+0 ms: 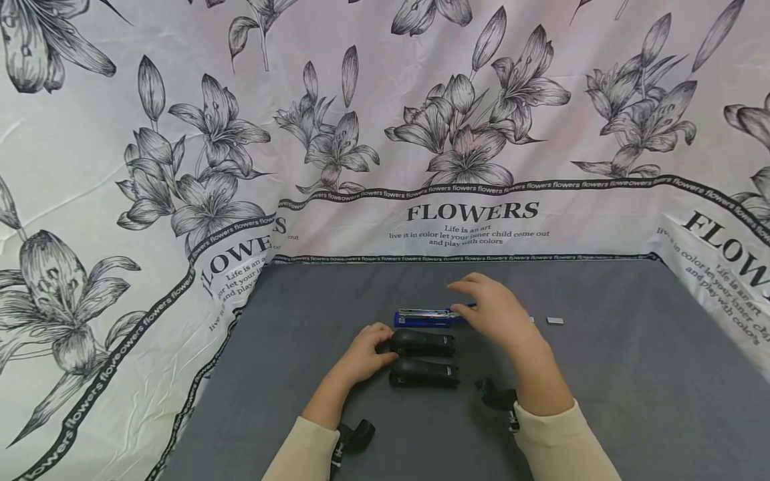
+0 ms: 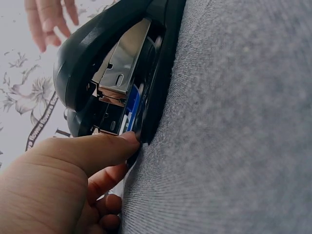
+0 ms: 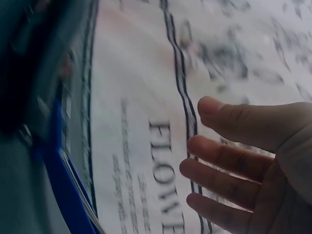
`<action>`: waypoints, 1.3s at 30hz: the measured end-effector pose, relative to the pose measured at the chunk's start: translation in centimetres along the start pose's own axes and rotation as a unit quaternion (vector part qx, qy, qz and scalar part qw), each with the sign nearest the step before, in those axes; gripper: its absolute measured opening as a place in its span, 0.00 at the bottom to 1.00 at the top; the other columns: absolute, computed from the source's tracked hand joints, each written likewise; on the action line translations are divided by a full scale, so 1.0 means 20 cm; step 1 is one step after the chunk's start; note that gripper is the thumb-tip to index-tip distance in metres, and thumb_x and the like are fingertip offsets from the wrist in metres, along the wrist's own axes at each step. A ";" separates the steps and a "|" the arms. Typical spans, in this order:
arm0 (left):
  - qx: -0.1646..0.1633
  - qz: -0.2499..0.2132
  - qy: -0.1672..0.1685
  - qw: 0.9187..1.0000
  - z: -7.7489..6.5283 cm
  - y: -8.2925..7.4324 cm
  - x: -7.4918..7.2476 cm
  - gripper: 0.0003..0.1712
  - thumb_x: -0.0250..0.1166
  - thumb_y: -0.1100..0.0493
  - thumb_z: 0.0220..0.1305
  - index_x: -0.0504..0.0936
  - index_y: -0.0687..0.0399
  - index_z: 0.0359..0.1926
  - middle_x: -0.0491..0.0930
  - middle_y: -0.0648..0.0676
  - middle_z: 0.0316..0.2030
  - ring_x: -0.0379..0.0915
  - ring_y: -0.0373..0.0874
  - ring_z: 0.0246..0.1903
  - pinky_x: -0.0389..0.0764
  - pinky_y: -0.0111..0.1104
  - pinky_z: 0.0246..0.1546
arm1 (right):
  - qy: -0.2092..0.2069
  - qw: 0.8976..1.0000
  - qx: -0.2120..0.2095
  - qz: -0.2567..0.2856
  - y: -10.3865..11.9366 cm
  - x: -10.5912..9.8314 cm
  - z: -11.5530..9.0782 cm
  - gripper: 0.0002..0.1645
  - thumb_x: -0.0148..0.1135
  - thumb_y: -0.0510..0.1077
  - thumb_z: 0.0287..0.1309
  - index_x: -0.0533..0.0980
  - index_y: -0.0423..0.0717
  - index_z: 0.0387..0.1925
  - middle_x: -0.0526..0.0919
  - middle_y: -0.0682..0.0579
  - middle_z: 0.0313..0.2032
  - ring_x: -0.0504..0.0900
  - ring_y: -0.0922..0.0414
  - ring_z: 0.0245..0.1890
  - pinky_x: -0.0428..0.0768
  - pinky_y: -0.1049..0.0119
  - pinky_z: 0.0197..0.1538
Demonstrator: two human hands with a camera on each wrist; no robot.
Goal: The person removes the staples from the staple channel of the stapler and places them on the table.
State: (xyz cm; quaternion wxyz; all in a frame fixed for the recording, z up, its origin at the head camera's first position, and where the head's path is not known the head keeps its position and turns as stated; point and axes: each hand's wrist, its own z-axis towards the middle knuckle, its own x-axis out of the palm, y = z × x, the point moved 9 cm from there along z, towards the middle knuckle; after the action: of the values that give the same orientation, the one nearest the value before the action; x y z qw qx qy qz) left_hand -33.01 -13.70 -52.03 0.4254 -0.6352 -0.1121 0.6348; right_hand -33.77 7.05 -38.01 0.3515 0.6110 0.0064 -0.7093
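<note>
Two black staplers lie parallel on the table, a far one (image 1: 424,343) and a near one (image 1: 424,373). At the left end of the far stapler, my left hand (image 1: 361,354) pinches with curled fingers; in the left wrist view its thumb (image 2: 109,146) is at the tip of a stapler base. Behind them lies a blue stapler (image 1: 421,318) with a metal rail showing. My right hand (image 1: 496,314) hovers over its right end, fingers extended and apart. In the right wrist view that hand (image 3: 253,161) holds nothing, and the blue stapler (image 3: 73,195) appears at left.
A small pale grey block (image 1: 555,321) lies right of the blue stapler, and a tiny light piece (image 1: 532,319) shows beside my right wrist. The grey tabletop (image 1: 631,401) ends at a flower-printed curtain (image 1: 337,227) behind and at both sides.
</note>
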 end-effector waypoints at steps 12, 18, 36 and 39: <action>0.000 0.008 0.009 1.000 0.00 -0.01 0.00 0.09 0.71 0.62 0.67 0.87 0.54 0.47 0.78 0.49 0.48 0.71 0.48 0.49 0.74 0.47 0.54 | 0.090 0.990 -0.105 0.007 0.27 0.34 0.02 0.28 0.71 0.36 0.63 0.78 0.44 0.65 0.78 0.44 0.61 0.84 0.49 0.51 0.83 0.56 0.48; -0.003 0.019 0.019 1.000 -0.01 -0.01 0.01 0.15 0.70 0.62 0.68 0.85 0.57 0.55 0.78 0.51 0.51 0.70 0.48 0.52 0.74 0.46 0.55 | 0.131 0.983 -0.127 -0.018 0.32 0.48 0.01 0.25 0.69 0.36 0.65 0.80 0.46 0.63 0.79 0.47 0.58 0.83 0.51 0.50 0.82 0.59 0.49; 0.024 0.072 0.027 0.997 0.00 -0.04 0.02 0.14 0.67 0.62 0.71 0.85 0.60 0.54 0.74 0.50 0.48 0.67 0.45 0.46 0.72 0.41 0.50 | 0.090 0.986 -0.138 -0.032 0.29 0.52 0.03 0.22 0.69 0.34 0.64 0.85 0.54 0.57 0.81 0.53 0.51 0.83 0.57 0.40 0.80 0.62 0.39; 0.023 0.079 0.033 0.996 -0.01 -0.04 0.02 0.14 0.66 0.61 0.72 0.84 0.59 0.56 0.74 0.50 0.49 0.67 0.45 0.46 0.72 0.41 0.50 | 0.091 0.986 -0.137 -0.006 0.28 0.49 0.03 0.22 0.66 0.34 0.66 0.82 0.50 0.60 0.80 0.50 0.54 0.81 0.57 0.38 0.77 0.64 0.35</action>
State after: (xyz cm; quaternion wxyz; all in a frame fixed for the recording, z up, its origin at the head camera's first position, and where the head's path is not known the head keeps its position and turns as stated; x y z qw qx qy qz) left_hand -32.53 -13.08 -51.82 0.3924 -0.6524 -0.0329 0.6476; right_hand -31.50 -2.15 -44.06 0.4260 0.6190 0.1393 -0.6449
